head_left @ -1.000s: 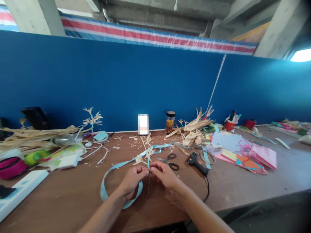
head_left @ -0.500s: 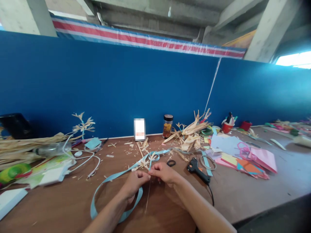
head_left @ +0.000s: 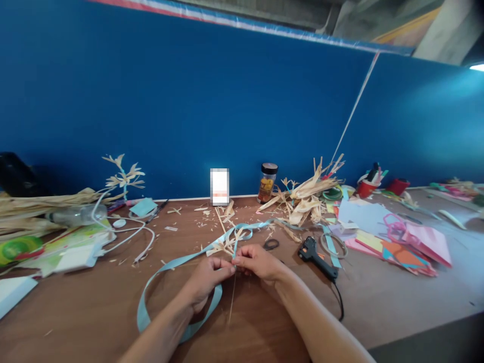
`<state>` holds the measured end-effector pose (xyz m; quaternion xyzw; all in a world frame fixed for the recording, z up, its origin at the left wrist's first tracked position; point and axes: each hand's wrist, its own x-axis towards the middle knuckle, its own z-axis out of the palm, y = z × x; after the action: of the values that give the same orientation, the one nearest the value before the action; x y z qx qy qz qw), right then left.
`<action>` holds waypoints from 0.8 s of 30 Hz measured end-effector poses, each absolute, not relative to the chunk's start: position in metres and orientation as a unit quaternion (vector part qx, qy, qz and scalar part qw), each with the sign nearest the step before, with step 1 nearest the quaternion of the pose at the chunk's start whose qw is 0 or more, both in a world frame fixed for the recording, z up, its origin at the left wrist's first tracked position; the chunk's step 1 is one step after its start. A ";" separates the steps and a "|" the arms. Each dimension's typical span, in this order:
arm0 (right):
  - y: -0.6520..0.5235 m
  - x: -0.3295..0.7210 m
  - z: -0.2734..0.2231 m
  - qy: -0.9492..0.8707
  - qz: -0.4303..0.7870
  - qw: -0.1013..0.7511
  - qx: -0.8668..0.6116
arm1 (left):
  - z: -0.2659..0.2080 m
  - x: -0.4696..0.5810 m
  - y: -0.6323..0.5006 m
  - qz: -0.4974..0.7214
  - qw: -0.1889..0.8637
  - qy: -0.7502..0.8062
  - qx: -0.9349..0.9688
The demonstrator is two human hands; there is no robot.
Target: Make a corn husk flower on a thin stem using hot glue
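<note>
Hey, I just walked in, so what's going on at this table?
A person is working with bare hands: the left hand and right hand are close together, apparently both pinching a thin stem. Pale dried leaves show just beyond. A blue ribbon loops on the table by the left hand. A glue gun lies to the right, held by neither.

I record on my remote feed: blue partition (head_left: 181, 101) standing behind a brown table (head_left: 91, 312); striped sheeting (head_left: 234, 20) along the partition's top edge; concrete pillar (head_left: 442, 38) upper right; bright patch (head_left: 478, 67) far right, possibly a window.
</note>
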<state>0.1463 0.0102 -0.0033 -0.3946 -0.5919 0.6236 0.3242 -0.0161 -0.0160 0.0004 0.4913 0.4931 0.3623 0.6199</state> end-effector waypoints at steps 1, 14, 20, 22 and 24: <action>0.010 0.146 -0.003 -0.592 0.623 0.323 -0.395 | 0.000 -0.016 -0.016 0.367 0.617 0.495 0.489; 0.007 0.139 -0.005 -0.529 0.665 0.389 -0.357 | -0.003 -0.009 -0.019 0.441 0.578 0.514 0.455; 0.006 0.134 -0.010 -0.492 0.678 0.412 -0.359 | 0.001 -0.008 -0.020 0.457 0.604 0.481 0.441; 0.006 0.134 -0.010 -0.486 0.680 0.413 -0.361 | -0.001 -0.009 -0.020 0.456 0.606 0.478 0.442; 0.005 0.133 -0.009 -0.488 0.675 0.414 -0.368 | -0.004 -0.009 -0.020 0.457 0.602 0.483 0.443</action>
<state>0.1334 0.0051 -0.0093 -0.3677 -0.4876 0.6748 0.4144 -0.0093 -0.0195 -0.0035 0.4428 0.4828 0.4570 0.6017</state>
